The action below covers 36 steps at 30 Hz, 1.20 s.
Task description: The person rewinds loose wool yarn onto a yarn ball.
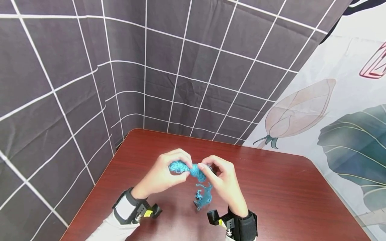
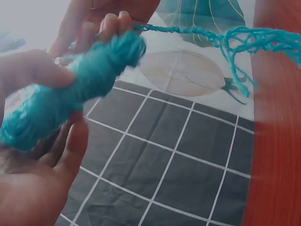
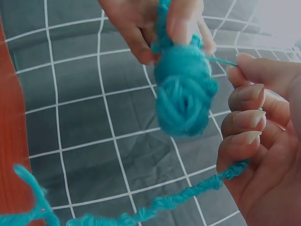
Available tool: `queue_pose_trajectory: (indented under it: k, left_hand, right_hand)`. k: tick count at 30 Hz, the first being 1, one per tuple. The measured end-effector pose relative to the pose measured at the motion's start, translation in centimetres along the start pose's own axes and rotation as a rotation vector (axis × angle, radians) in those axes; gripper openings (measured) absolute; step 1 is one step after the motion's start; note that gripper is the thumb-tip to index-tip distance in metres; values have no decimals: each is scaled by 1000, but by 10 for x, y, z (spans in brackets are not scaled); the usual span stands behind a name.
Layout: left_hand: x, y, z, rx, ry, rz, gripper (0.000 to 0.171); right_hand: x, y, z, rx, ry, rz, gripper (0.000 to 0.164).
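Observation:
My left hand (image 1: 161, 172) grips a bundle of turquoise yarn (image 3: 183, 110) around its middle, thumb on one side and fingers on the other. To its right, my right hand (image 1: 224, 177) pinches a thin yarn strand (image 3: 222, 61) that runs taut to the bundle. A knotted turquoise cord (image 3: 174, 200) passes under the curled fingers of that same hand. From there the cord leads to a loose, lacy turquoise piece (image 1: 205, 195), seen below the hands in the head view. A small dark patch beside the right fingers is too unclear to identify.
Under the hands is a reddish-brown table (image 1: 271, 187). A dark grey cloth with white grid lines (image 1: 169, 77) hangs behind and to the left. On the right hangs a pale cloth with plant prints (image 1: 297, 117). Both wrists carry strapped cameras (image 1: 214, 217).

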<state>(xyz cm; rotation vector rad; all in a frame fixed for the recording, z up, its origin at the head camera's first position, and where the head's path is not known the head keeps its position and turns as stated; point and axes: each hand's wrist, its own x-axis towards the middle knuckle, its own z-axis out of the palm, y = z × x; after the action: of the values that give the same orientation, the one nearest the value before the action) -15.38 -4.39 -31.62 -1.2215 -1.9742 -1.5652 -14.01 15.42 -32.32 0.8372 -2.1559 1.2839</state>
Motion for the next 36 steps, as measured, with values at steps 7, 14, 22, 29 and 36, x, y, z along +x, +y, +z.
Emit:
queue_pose_trajectory:
  k: [7,14,22,29,36]
  left_hand:
    - [1,1,-3,-183,-143,71,20]
    - [-2,-17,-1,-396,-53,103,22]
    - [-1,-13,-2,-262,297,36,22]
    - [2,-2,0,18,271,-16,22]
    - [0,-2,3,79,14,-33,20]
  right_hand:
    - [4,-21,-8,69,-91,14,5]
    - [6,-23,-8,206,-199,56,15]
    - [4,-10,3,170,-248,33,13]
    - [-2,4,4,105,-190,50,8]
    - [0,-7,-6,114,-62,27,4]
